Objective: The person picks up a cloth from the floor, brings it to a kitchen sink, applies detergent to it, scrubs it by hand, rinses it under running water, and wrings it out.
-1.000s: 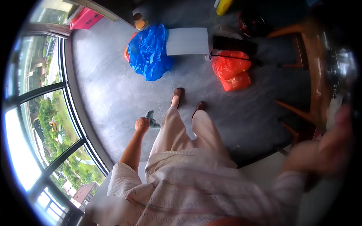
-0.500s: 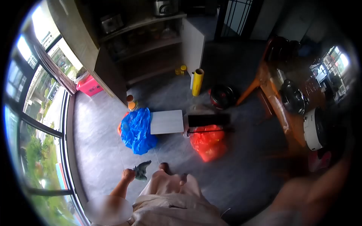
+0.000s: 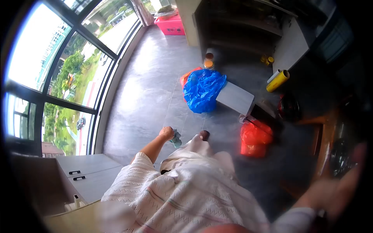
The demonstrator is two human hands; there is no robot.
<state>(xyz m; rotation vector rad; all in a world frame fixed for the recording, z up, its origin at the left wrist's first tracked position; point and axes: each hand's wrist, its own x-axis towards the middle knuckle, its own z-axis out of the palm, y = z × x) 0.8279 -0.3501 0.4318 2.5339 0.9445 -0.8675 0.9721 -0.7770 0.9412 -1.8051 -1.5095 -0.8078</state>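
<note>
My left hand (image 3: 167, 133) is closed around a crumpled grey-green cloth (image 3: 176, 139), held low over the floor beside my leg. At the right edge, my right hand (image 3: 351, 176) is blurred and dim, close to a dark glossy pot (image 3: 340, 157) on the wooden table; its fingers cannot be made out. In front of me on the floor lie a blue plastic bag (image 3: 204, 91), a pale board (image 3: 235, 97) and a red plastic bag (image 3: 255, 138).
Two jars (image 3: 209, 64) stand behind the blue bag. A yellow roll (image 3: 278, 81) is near an open cabinet door (image 3: 293, 42). A pink bin (image 3: 171, 25) sits by the windows. White cabinets (image 3: 91, 171) are at lower left, a wooden table (image 3: 324, 136) at right.
The view has swung left, bringing the white cabinets into sight. My left hand still holds the cloth. My right hand has come into view by the table.
</note>
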